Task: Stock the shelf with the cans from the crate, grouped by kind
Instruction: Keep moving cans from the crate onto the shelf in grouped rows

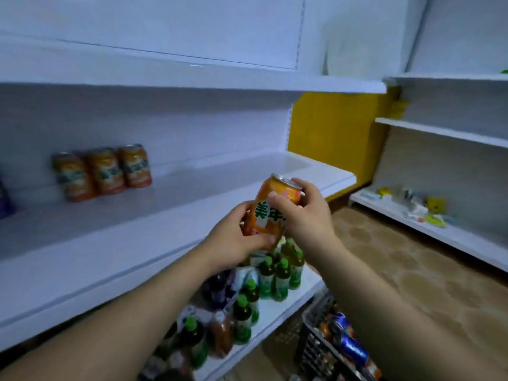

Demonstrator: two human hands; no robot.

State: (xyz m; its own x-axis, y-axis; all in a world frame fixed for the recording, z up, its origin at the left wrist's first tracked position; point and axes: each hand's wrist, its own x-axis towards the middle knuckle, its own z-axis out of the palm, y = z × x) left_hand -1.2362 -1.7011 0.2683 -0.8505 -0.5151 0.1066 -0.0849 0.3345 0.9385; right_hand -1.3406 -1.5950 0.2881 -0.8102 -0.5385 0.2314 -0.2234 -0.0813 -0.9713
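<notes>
**Entry: shelf stocking, 1 can in hand**

1. Can: orange, in the air in front of the shelf, touching no board. It is tilted, with the top toward 1 o'clock and the label facing the person. That pose looks like a check of the kind before placing.
2. Left grip: wrapped round the can's lower end from 8 o'clock and taking the weight.
3. Right grip: thumb and fingers clasp the can's upper part just under the rim, from 3 o'clock. This hold looks suited to steering the can.
4. Row: 3 orange cans at 10 o'clock from the hands, upright and side by side at the back of the shelf. They appear to match the held can, so it likely belongs at the row's 3 o'clock end, where bare board shows.
5. Purple item: at 9 o'clock on the frame edge. Its kind cannot be told.
6. Crate: dark lattice, low at 5 o'clock. A blue can and others lie inside, so stock remains.
7. Bottles: green-capped, on the lower shelf at 6 o'clock under the hands. They are not this job's goods.
</notes>
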